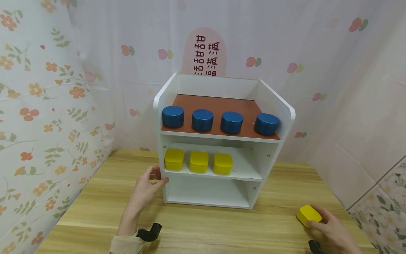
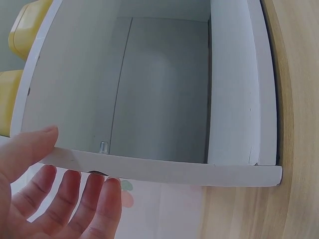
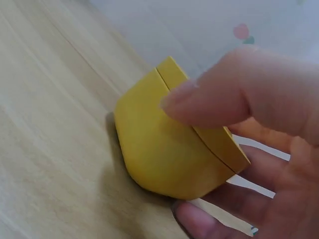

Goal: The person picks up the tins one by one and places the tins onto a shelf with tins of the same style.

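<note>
At the table's right side my right hand [image 1: 331, 225] grips a yellow square tin [image 1: 308, 215], thumb on one side and fingers round the other. In the right wrist view the tin [image 3: 154, 134], with its lid seam showing, is tilted close over the wood. My left hand [image 1: 146, 187] holds the left side panel of a white shelf unit [image 1: 209, 190] at its front edge. The left wrist view shows the thumb [image 2: 30, 149] inside that panel and the fingers outside. Several blue round tins [image 1: 203, 120] line the top shelf; three yellow tins [image 1: 199, 162] sit on the middle one.
The shelf unit stands on a wooden table [image 1: 222, 229] with brown lining [image 1: 219, 102] on its top shelf. A patterned curtain [image 1: 127, 88] hangs behind, and a floral cloth [image 1: 41, 123] covers the left side. Black straps [image 1: 149, 233] circle the wrists.
</note>
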A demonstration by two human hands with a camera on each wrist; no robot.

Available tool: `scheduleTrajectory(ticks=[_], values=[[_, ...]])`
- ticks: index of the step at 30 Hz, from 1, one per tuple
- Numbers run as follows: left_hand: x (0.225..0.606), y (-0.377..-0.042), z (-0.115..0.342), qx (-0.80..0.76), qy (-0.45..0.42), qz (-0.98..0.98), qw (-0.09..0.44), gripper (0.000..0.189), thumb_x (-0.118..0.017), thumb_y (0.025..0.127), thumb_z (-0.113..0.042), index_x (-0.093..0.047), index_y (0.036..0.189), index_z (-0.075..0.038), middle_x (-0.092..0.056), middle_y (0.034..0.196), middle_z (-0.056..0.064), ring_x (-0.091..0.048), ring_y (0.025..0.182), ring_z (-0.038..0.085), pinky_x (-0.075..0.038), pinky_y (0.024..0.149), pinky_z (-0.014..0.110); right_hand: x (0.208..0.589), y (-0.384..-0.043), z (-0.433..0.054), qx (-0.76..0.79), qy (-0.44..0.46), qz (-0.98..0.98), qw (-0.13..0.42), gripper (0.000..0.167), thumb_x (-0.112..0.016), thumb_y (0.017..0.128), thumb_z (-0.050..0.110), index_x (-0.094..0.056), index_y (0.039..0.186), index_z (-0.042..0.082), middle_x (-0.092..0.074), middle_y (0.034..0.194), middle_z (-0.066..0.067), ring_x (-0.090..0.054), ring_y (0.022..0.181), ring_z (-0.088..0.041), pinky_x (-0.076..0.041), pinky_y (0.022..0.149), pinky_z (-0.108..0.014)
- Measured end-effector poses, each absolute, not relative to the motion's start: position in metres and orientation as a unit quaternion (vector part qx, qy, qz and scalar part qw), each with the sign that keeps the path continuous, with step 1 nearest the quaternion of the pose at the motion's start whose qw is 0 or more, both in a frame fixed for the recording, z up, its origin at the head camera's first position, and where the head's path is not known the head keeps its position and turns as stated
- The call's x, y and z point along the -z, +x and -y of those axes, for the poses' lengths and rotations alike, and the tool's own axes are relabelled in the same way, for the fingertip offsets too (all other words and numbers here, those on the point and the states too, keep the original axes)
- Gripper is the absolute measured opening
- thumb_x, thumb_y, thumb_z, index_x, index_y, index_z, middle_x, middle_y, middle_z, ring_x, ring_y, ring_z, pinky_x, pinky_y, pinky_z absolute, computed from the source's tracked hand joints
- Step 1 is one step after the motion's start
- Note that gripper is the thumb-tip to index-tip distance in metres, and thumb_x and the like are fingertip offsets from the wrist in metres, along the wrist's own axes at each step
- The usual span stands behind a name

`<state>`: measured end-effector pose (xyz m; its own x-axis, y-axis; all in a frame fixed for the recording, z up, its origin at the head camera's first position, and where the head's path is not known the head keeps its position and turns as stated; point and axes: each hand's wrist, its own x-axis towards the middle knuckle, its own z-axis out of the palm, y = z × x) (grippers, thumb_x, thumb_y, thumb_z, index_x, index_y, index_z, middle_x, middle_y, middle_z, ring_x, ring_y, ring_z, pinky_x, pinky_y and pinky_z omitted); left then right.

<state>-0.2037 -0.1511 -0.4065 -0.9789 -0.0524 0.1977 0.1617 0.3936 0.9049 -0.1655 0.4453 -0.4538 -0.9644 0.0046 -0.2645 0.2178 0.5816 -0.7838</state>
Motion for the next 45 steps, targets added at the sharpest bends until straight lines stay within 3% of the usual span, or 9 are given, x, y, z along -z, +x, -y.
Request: scheduleTrajectory(ticks=[6, 15, 27, 29, 32, 35, 39, 45], values=[[0.407, -0.203, 0.151, 0.551, -0.034, 0.828, 0.099, 0.03, -0.073, 0.088, -0.01, -0.057, 0.113, -0.006, -0.06, 0.106, 0.011, -0.057, 0.104, 0.027, -0.051, 0.086, 0.04, 0.454, -0.166, -0.441, 0.401, 0.044, -0.911, 0.083, 0.074, -0.066, 0.094, 0.023, -0.025, 0.145, -0.012, -0.047, 0.132, -0.03, -0.055, 0.097, -0.021, -0.048, 0.075, -0.028], [0.407, -0.202, 0.15, 0.55, -0.033, 0.828, 0.1, 0.032, -0.073, 0.088, -0.011, -0.056, 0.115, -0.006, -0.06, 0.107, 0.011, -0.057, 0.104, 0.027, -0.05, 0.087, 0.041, 0.448, -0.16, -0.436, 0.496, 0.06, -0.863, 0.076, 0.076, -0.067, 0.092, 0.013, -0.02, 0.147, -0.007, -0.045, 0.13, -0.029, -0.055, 0.096, -0.021, -0.051, 0.078, -0.031], [0.407, -0.203, 0.15, 0.55, -0.03, 0.829, 0.096, 0.032, -0.073, 0.088, -0.012, -0.056, 0.115, -0.006, -0.06, 0.106, 0.011, -0.057, 0.104, 0.027, -0.05, 0.086, 0.04, 0.424, -0.161, -0.421, 0.414, 0.006, -0.91, -0.031, 0.072, -0.068, 0.093, 0.015, -0.026, 0.144, -0.012, -0.038, 0.137, -0.038, -0.048, 0.091, 0.007, -0.049, 0.07, -0.023], [0.407, -0.204, 0.15, 0.549, -0.031, 0.83, 0.097, 0.032, -0.073, 0.088, -0.012, -0.056, 0.115, -0.006, -0.06, 0.106, 0.011, -0.057, 0.104, 0.027, -0.05, 0.087, 0.04, 0.418, -0.161, -0.418, 0.41, 0.006, -0.912, -0.031, 0.074, -0.069, 0.093, 0.018, -0.026, 0.146, -0.011, -0.037, 0.139, -0.037, -0.049, 0.095, 0.003, -0.049, 0.071, -0.024], [0.407, -0.204, 0.151, 0.549, -0.033, 0.83, 0.097, 0.032, -0.073, 0.088, -0.012, -0.056, 0.114, -0.006, -0.06, 0.106, 0.011, -0.057, 0.104, 0.027, -0.05, 0.086, 0.04, 0.412, -0.16, -0.413, 0.412, 0.002, -0.911, -0.031, 0.076, -0.07, 0.092, 0.019, -0.025, 0.147, -0.009, -0.035, 0.141, -0.036, -0.052, 0.108, -0.021, -0.049, 0.071, -0.026], [0.407, -0.204, 0.151, 0.551, -0.036, 0.828, 0.098, 0.031, -0.074, 0.088, -0.012, -0.056, 0.113, -0.006, -0.06, 0.106, 0.011, -0.057, 0.104, 0.027, -0.05, 0.086, 0.04, 0.407, -0.159, -0.407, 0.412, -0.004, -0.91, -0.034, 0.077, -0.07, 0.093, 0.021, -0.025, 0.148, -0.007, -0.035, 0.142, -0.033, -0.05, 0.109, -0.023, -0.049, 0.07, -0.027], [0.407, -0.204, 0.151, 0.553, -0.039, 0.826, 0.098, 0.031, -0.073, 0.088, -0.012, -0.056, 0.113, -0.006, -0.06, 0.105, 0.011, -0.057, 0.104, 0.028, -0.05, 0.086, 0.04, 0.4, -0.16, -0.399, 0.417, -0.023, -0.907, -0.045, 0.073, -0.068, 0.094, 0.021, -0.026, 0.148, -0.004, -0.035, 0.142, -0.03, -0.042, 0.1, 0.003, -0.05, 0.07, -0.026], [0.408, -0.204, 0.152, 0.551, -0.038, 0.828, 0.099, 0.031, -0.073, 0.088, -0.013, -0.056, 0.113, -0.006, -0.06, 0.105, 0.01, -0.058, 0.104, 0.028, -0.05, 0.086, 0.04, 0.39, -0.161, -0.387, 0.42, -0.046, -0.905, -0.054, 0.07, -0.067, 0.094, 0.016, -0.026, 0.147, -0.005, -0.034, 0.141, -0.028, -0.043, 0.096, 0.009, -0.051, 0.069, -0.025]])
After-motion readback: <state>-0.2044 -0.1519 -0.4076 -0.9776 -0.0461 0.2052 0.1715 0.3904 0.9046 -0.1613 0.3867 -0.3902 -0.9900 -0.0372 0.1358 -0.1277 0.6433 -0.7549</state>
